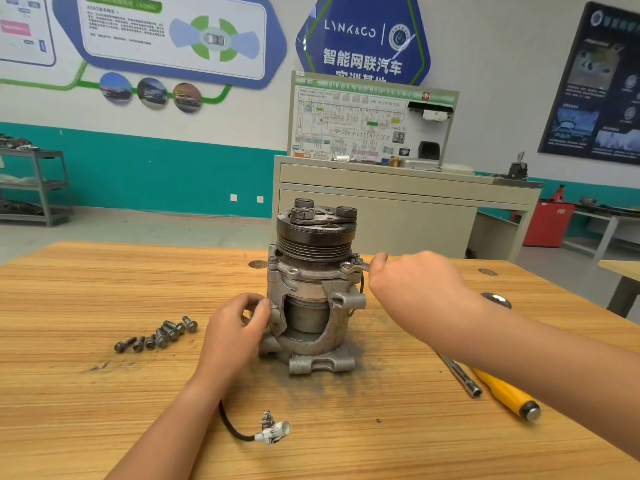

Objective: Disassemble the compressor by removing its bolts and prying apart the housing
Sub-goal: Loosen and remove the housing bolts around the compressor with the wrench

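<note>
Wooden workbench [104, 393] is filling the foreground, with dark grit lying around the compressor's base. Room behind is showing a white wall with a teal band [156, 168], car-themed wall graphics and a dark poster [599, 88] on the right. A grey training cabinet [381, 209] is carrying a wiring-diagram board [363, 126]. A red cabinet [547, 223] is sitting further right.

Grey metal rack [38, 185] at far left is holding dark metal parts on its shelves, too small to name.

Compressor [311, 306] is standing upright mid-table with its pulley end up and its cutaway housing facing the camera. Left hand [239, 323] is gripping the housing's left edge, fingers curled onto it. Right hand [415, 285] is closing round a spanner [356, 266], whose head is sitting on a bolt at the upper right flange. The handle is mostly hidden in the fist.

Loose bolts [162, 334] are lying in a row left of the compressor, near the left hand. A black cable with a white connector [273, 429] is lying in front, between the forearms. A yellow-handled screwdriver [505, 393] and a steel extension bar [460, 375] are lying side by side under the right forearm
</note>
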`<state>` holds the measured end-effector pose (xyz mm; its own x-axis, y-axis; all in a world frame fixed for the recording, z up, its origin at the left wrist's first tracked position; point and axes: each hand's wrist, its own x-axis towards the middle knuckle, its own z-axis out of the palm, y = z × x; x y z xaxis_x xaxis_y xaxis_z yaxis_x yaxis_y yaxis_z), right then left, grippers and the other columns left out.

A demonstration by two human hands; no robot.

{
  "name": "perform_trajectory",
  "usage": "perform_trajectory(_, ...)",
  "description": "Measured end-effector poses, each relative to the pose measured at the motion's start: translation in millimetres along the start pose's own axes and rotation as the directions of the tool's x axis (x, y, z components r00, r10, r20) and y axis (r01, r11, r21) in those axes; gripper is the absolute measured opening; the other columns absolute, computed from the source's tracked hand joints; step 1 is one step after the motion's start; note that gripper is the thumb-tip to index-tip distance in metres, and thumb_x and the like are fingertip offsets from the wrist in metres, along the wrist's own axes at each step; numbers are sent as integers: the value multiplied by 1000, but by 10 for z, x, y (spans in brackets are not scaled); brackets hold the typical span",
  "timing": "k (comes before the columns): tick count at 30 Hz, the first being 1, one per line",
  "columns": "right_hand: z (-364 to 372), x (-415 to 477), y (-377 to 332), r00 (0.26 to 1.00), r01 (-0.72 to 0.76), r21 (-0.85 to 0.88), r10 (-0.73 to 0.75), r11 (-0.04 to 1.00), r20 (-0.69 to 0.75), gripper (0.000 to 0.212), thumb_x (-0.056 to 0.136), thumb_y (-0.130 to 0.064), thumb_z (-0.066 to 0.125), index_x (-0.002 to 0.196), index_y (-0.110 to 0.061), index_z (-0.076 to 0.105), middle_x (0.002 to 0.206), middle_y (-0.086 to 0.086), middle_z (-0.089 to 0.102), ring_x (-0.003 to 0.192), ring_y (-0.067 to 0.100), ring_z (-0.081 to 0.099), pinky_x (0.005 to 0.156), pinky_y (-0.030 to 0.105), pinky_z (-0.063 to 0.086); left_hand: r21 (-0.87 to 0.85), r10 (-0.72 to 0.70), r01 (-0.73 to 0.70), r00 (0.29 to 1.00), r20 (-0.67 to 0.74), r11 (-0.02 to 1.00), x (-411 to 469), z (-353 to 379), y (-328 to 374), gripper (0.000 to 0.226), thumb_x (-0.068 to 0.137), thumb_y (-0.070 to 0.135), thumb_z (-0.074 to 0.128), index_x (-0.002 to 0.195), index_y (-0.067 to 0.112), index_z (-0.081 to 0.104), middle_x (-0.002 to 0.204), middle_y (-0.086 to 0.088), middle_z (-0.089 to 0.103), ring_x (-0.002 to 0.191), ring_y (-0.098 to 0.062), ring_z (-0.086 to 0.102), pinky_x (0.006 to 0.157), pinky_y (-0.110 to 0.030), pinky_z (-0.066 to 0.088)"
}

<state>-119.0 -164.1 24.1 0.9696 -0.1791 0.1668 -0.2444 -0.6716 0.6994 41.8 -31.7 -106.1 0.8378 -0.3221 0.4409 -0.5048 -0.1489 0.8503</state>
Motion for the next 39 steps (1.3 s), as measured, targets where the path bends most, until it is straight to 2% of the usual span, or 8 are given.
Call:
perform_trajectory(4,-87,19,92,999,32,-11,-32,999,40,39,90,2,45,129,-5,44,64,0,34,76,21,52,52,28,35,-7,-6,6,1000,-2,1000,2,2,-6,16,90,26,52,80,26,65,79,7,68,73,-12,65,71,-41,54)
perform_trajectory(13,-84,22,43,999,26,-34,-25,999,27,41,92,0,43,133,-4,41,64,1,27,78,22,54,51,28,35,-2,-11,11,1000,0,1000,2,5,-8,14,91,26,53,82,30,63,80,8,68,74,-12,66,68,-32,51)
perform_trajectory(17,127,44,74,997,1,-22,-3,1000,-77,45,99,-18,31,140,2,25,82,4,59,73,23,60,39,26,23,14,3,-3,1000,2,1000,-1,7,0,15,91,27,52,80,32,61,79,9,67,72,-12,65,65,-30,50)
perform_trajectory(20,228,78,198,998,-9,21,11,1000,-69,45,99,-22,24,141,-7,22,60,-4,40,48,15,38,40,26,22,23,14,-14,1000,0,1000,1,3,1,15,92,26,52,81,32,61,81,9,67,75,-12,64,67,-31,50)
perform_trajectory(26,320,295,320,998,-40,-11,40,999,-42,32,90,-4,40,120,-14,42,58,-3,31,47,14,30,42,26,19,28,20,-20,1000,-11,999,4,1,-6,17,91,26,53,78,34,61,78,11,67,71,-9,64,63,-27,49)
perform_trajectory(32,503,547,256,984,-99,97,112,990,-140,28,88,1,44,113,-13,44,92,2,64,87,26,62,71,31,34,24,13,-13,1000,-6,1000,2,-1,-18,16,91,26,53,79,32,62,78,10,67,69,-9,64,63,-29,49)
perform_trajectory(37,595,648,196,975,-105,126,127,986,-180,30,86,1,47,113,-12,44,93,2,67,85,25,63,77,30,35,7,-2,2,1000,-2,1000,3,3,-15,15,91,26,53,80,29,63,80,9,67,74,-12,64,68,-33,51)
perform_trajectory(39,636,641,192,973,-94,126,118,988,-199,35,86,1,47,118,-11,41,93,2,67,86,24,64,91,33,37,-7,-11,11,1000,3,1000,10,5,-19,14,91,26,53,82,27,64,82,7,67,75,-13,64,69,-34,51)
